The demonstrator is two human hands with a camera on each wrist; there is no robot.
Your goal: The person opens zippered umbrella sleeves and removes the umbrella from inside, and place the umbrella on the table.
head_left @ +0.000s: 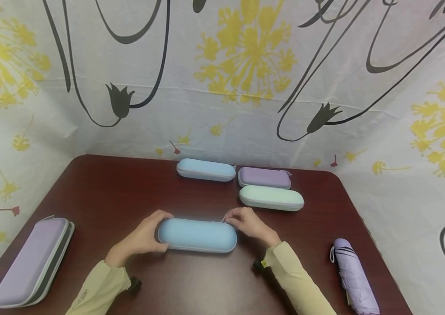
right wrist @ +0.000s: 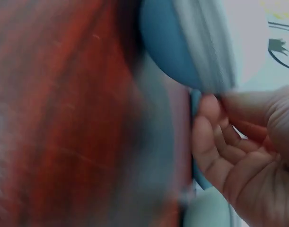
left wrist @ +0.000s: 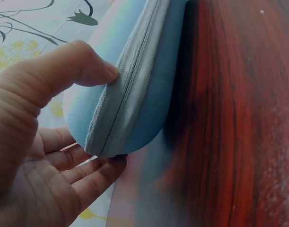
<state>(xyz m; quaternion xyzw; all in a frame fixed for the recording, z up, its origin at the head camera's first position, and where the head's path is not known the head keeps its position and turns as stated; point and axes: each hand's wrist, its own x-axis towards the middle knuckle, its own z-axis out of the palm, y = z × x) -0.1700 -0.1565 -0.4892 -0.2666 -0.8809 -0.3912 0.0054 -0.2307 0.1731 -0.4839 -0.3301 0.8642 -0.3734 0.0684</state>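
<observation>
In the head view, a light blue zippered pencil case (head_left: 197, 235) lies lengthwise on the dark red table. My left hand (head_left: 145, 234) grips its left end. In the left wrist view the thumb (left wrist: 83, 66) presses beside the grey zipper (left wrist: 125, 99), and the other fingers curl round the far side. At the case's far right corner my right hand (head_left: 248, 223) pinches the zipper pull (head_left: 224, 218). Thumb and forefinger meet at the case's end in the right wrist view, where the pull itself is mostly hidden. The zipper looks closed along the visible side.
Toward the back lie another blue case (head_left: 206, 169), a purple case (head_left: 264, 177) and a mint green case (head_left: 271, 198). A larger lilac case (head_left: 33, 262) lies at the left edge, a folded lilac umbrella (head_left: 354, 275) at the right. Patterned cloth (head_left: 159, 127) hangs behind the table.
</observation>
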